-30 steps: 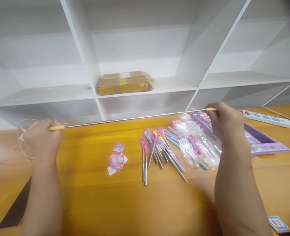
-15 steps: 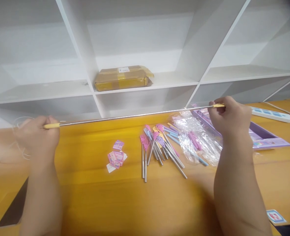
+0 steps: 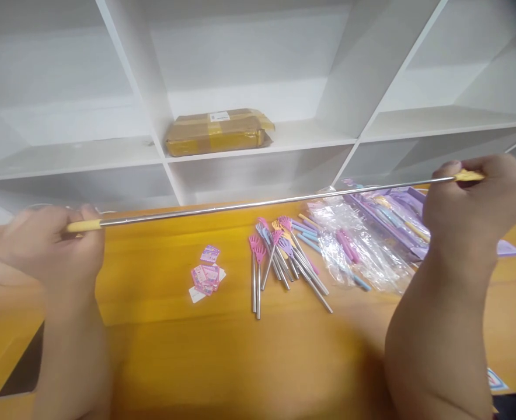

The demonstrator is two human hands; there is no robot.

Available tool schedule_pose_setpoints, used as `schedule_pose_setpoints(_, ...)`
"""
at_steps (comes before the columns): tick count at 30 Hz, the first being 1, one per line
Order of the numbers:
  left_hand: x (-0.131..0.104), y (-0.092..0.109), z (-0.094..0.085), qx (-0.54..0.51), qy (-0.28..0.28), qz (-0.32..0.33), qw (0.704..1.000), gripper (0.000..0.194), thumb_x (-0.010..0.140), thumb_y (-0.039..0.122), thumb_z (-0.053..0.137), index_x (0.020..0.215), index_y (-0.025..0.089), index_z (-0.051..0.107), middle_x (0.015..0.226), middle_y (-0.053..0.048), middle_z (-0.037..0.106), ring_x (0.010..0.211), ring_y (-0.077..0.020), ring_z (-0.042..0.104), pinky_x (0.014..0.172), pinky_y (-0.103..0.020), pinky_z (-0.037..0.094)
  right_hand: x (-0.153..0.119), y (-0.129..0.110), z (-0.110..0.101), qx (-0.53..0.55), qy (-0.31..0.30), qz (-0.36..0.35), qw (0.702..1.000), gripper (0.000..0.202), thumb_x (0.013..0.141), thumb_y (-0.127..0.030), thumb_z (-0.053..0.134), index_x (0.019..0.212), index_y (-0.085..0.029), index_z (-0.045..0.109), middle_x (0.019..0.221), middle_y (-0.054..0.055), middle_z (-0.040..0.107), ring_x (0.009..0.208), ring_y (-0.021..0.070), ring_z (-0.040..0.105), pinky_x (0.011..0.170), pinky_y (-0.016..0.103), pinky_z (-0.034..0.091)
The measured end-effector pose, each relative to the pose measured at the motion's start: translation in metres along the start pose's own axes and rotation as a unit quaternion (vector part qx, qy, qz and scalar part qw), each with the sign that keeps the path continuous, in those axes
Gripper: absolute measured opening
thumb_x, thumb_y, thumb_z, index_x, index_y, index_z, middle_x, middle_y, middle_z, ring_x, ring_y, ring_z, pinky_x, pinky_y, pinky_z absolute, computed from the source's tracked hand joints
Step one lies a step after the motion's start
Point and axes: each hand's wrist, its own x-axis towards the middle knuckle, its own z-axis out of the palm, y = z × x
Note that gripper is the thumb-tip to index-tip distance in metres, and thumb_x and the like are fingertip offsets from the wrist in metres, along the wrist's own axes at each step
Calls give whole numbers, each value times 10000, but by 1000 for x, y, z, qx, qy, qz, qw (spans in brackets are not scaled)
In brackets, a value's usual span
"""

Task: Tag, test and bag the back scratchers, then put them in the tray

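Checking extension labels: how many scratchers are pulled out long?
1: the extended scratcher, held above the table between left hand and right hand. The loose pile looks collapsed; bagged ones are unclear.

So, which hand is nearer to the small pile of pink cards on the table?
Left. The left hand is to the left of the pink cards, gripping one yellow end of the extended rod. The right hand is farther off, beyond the back scratchers.

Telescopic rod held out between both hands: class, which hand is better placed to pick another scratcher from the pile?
Probably the right hand: the pile lies nearer it than the left hand, though both grip the rod.
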Motion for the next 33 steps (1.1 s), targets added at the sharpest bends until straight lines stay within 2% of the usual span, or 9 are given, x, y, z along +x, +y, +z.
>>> schedule_pose_setpoints(3,-2,6,-3,27,57,68,996,408,763,339,679,586,241,325,567,27,337,637,-167,318,637,-335,206,1,2,0,-3,-4,21,1000,154,810,-199,623,881,-179,757,785,124,730,736,247,640,701,377,424)
schedule_pose_setpoints(8,-15,24,2,21,24,117,993,350,878,388,663,641,243,449,571,18,404,660,-196,409,653,-331,284,2,-11,5,-31,-53,65,996,122,810,-204,639,864,-175,745,747,113,697,672,221,565,684,370,392)
schedule_pose_setpoints(11,-46,57,11,18,-52,163,985,283,977,403,619,746,252,559,654,-24,541,693,-230,501,636,-351,286,-29,-56,-3,-23,-115,5,993,193,891,-311,602,960,-189,734,774,93,691,698,235,578,698,357,373)
schedule_pose_setpoints(13,-76,80,19,-16,-135,195,971,223,1025,400,585,860,262,642,748,-57,640,708,-242,554,630,-365,301,-67,-98,-15,2,-223,-66,973,231,923,-356,577,1047,-206,702,836,87,699,713,239,594,677,327,352)
schedule_pose_setpoints(17,-121,102,35,-77,-247,192,947,195,1070,322,523,973,284,687,809,-68,708,719,-242,614,612,-370,312,-142,-169,-38,15,-452,-207,867,297,1046,-425,452,1124,-205,636,1042,138,718,717,244,633,618,310,310)
schedule_pose_setpoints(21,-122,95,44,-98,-303,189,929,238,1072,260,466,933,266,660,858,-86,729,764,-248,639,624,-375,350,-157,-180,-40,-19,-546,-243,801,274,1085,-361,404,1199,-210,602,1090,151,728,805,280,686,623,322,280)
schedule_pose_setpoints(25,-119,95,54,-156,-410,110,892,234,1097,336,425,977,263,612,842,-61,689,699,-235,605,599,-359,362,-137,-162,-28,-10,-514,-239,824,254,1087,-387,420,1176,-236,604,1118,132,738,881,283,686,640,311,267)
schedule_pose_setpoints(29,-138,103,68,-300,-563,-3,770,286,1103,450,426,929,252,537,772,-9,587,588,-180,548,557,-320,366,-123,-153,-26,39,-469,-226,853,296,1046,-348,461,1279,-210,580,1162,125,755,885,277,678,637,306,273)
schedule_pose_setpoints(33,-180,114,73,-551,-698,-106,445,363,1051,598,535,1093,237,521,774,16,578,609,-169,626,590,-305,485,-130,-161,-31,54,-480,-232,844,294,1079,-354,405,1254,-202,587,1074,117,761,827,259,678,653,311,308)
